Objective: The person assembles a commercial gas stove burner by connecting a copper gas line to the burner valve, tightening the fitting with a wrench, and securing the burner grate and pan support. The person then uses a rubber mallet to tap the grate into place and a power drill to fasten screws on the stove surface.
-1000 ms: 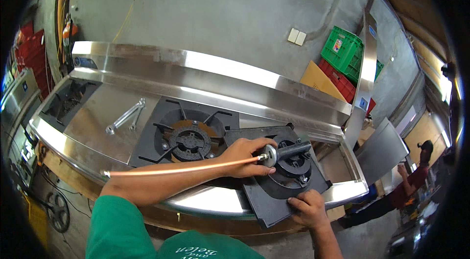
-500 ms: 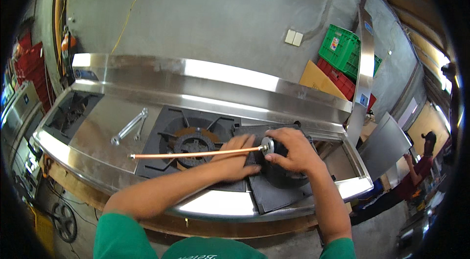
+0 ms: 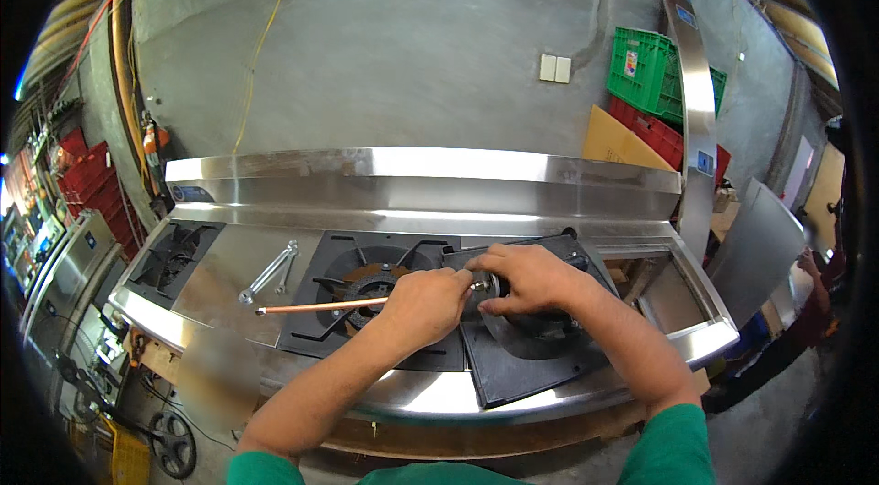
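My left hand (image 3: 428,304) is closed around a thin copper tube (image 3: 320,306) near its right end. The tube's free end reaches left over the front of a cast-iron burner grate (image 3: 320,338). At the tube's other end is a metal fitting (image 3: 483,284), partly covered by my fingers. My right hand (image 3: 529,276) grips the burner's end beside that fitting, thumb below and fingers above. Under my right hand, a black burner (image 3: 536,338) rests on a loose black grate plate (image 3: 522,380), set askew on the steel stove (image 3: 412,386).
Two wrenches (image 3: 270,274) lie on the steel top to the left. A smaller burner (image 3: 174,256) sits at the far left. An uncovered opening (image 3: 641,270) shows at the right. Green crate (image 3: 645,73) and leaning steel panel (image 3: 746,247) stand beyond. Another person (image 3: 810,320) is at far right.
My left hand has risen from beneath the tube and closed around it near the fitting. My right hand stays at the burner's end. The view has tilted up.
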`<state>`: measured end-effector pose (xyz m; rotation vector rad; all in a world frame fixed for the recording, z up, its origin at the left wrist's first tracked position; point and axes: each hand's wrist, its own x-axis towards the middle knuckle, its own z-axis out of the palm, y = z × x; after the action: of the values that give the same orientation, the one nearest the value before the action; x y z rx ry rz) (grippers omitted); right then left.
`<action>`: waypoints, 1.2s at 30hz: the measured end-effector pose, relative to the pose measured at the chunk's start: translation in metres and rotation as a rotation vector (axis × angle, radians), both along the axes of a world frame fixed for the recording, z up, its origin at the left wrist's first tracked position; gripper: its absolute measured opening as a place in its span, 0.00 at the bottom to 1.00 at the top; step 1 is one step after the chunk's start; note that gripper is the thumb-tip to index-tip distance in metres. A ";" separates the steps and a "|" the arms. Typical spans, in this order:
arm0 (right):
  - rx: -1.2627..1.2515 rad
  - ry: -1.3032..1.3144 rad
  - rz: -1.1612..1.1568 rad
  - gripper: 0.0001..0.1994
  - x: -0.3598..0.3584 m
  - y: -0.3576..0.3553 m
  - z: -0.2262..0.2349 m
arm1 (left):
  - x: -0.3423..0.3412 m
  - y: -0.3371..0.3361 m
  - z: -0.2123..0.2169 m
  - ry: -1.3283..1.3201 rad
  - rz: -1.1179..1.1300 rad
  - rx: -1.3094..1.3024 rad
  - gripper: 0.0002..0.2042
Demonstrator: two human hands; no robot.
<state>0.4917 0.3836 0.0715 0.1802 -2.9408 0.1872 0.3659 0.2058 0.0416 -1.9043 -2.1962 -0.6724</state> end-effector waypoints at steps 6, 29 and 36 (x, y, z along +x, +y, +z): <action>-0.066 -0.096 0.217 0.26 -0.014 0.013 0.001 | 0.015 0.001 0.005 -0.004 0.156 -0.050 0.11; -0.090 -0.023 0.245 0.27 -0.005 0.035 -0.006 | 0.044 0.013 -0.004 0.125 0.384 0.073 0.12; -0.078 -0.058 0.242 0.26 -0.006 0.036 -0.006 | 0.060 0.016 -0.003 0.110 0.512 0.041 0.11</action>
<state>0.4861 0.4194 0.0655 0.5287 -2.9550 0.3463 0.4259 0.2219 0.0385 -1.2372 -2.4254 -0.4990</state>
